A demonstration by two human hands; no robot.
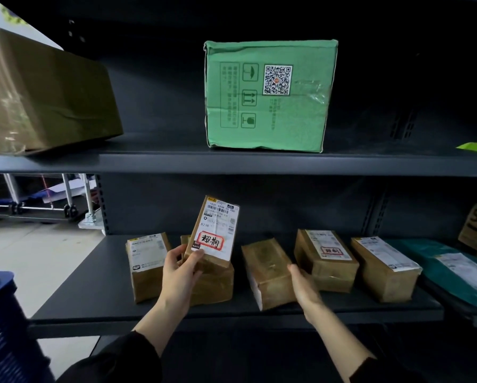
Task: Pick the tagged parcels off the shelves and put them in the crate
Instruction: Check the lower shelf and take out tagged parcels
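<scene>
Left hand [180, 268] grips tagged parcel [213, 230] (upright); rt hand [303, 286] open beside plain parcel [269, 272].

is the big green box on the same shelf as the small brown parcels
No, the green box stands on the upper shelf, while the small brown parcels sit on the shelf below it.

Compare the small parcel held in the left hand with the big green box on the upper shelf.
The held parcel is small, brown and slim; the green box is far larger. The held parcel is lifted and tilted in the left hand, above another parcel on the lower shelf; the green box rests flat on the upper shelf. The held parcel bears a white label with a red-bordered handwritten tag; the green box shows a printed QR code and handling symbols. Both are taped cardboard.
</scene>
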